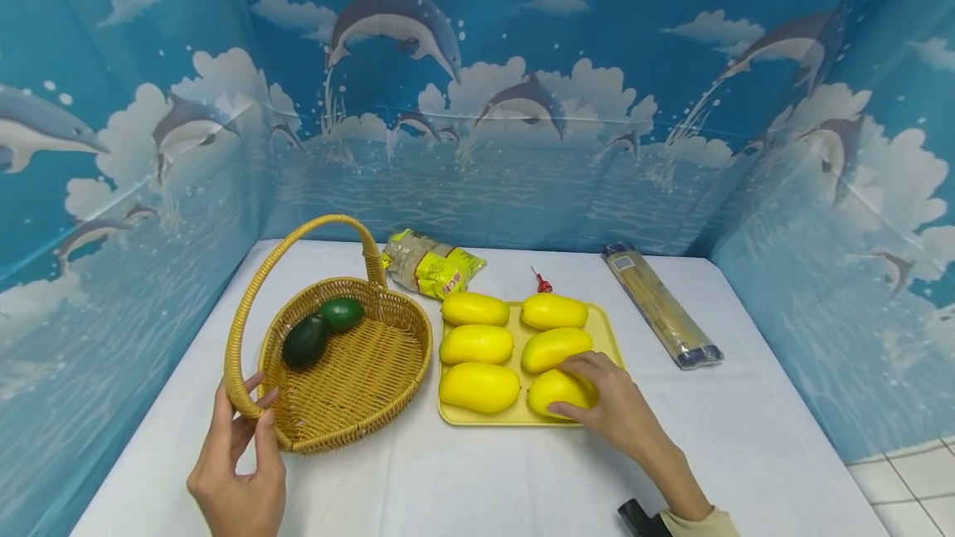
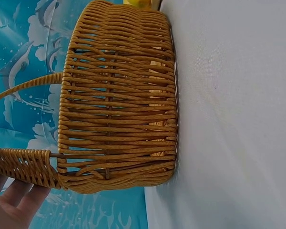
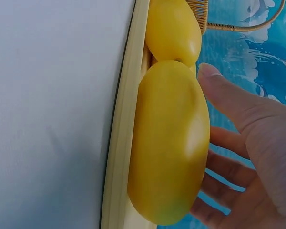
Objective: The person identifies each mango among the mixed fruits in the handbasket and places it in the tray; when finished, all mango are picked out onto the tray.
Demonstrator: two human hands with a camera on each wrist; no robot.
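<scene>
A wicker basket [image 1: 358, 396] with a tall arched handle [image 1: 234, 338] stands on the left, two dark green avocados [image 1: 305, 341] inside it. My left hand [image 1: 242, 471] grips the handle near its base, thumb on the near side and fingertips through to the inside. To the right, several yellow mangoes lie in two columns on a yellow tray [image 1: 608, 338]. Over the front right mango [image 1: 554, 388] arches my right hand [image 1: 615, 404]. In the right wrist view its thumb and fingers are spread beside that mango [image 3: 169, 143], which rests on the tray.
Behind the tray lie a yellow and clear plastic bag [image 1: 433, 265] and a small red-wrapped item [image 1: 542, 283] with a thin stick. A long clear pack of thin sticks [image 1: 664, 305] lies at the right. Dolphin-print curtains [image 1: 485, 181] enclose the white table [image 1: 477, 487].
</scene>
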